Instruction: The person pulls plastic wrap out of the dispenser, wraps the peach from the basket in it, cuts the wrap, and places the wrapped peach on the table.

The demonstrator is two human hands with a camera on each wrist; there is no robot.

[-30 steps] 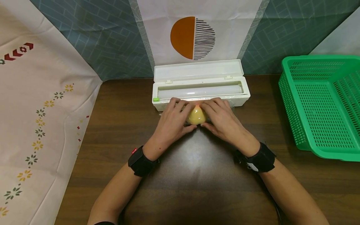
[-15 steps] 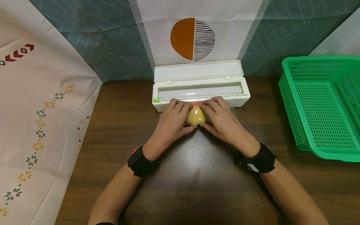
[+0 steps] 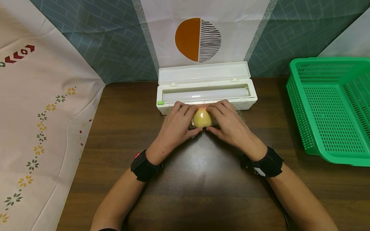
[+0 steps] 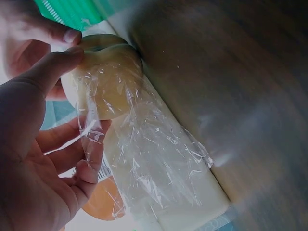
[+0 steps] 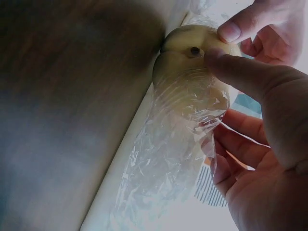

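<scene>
A yellow peach with a pinkish tip is at the front of the white film dispenser, whose lid stands raised. Clear cling film lies over the peach and spreads out crinkled to both sides. My left hand holds the peach from the left, its thumb at the near end and its fingers on the far side. From the other side, my right hand grips it the same way. The right wrist view shows the cleft and a dark stem hole between the thumbs.
A film roll lies inside the dispenser, and a green slider sits at its left front corner. On the right of the brown table stands a green basket. Patterned cloths hang behind and at left.
The peach has tipped slightly between my fingers, and the film edge beside my right hand has shifted a little. Both hands stay in nearly the same place.
</scene>
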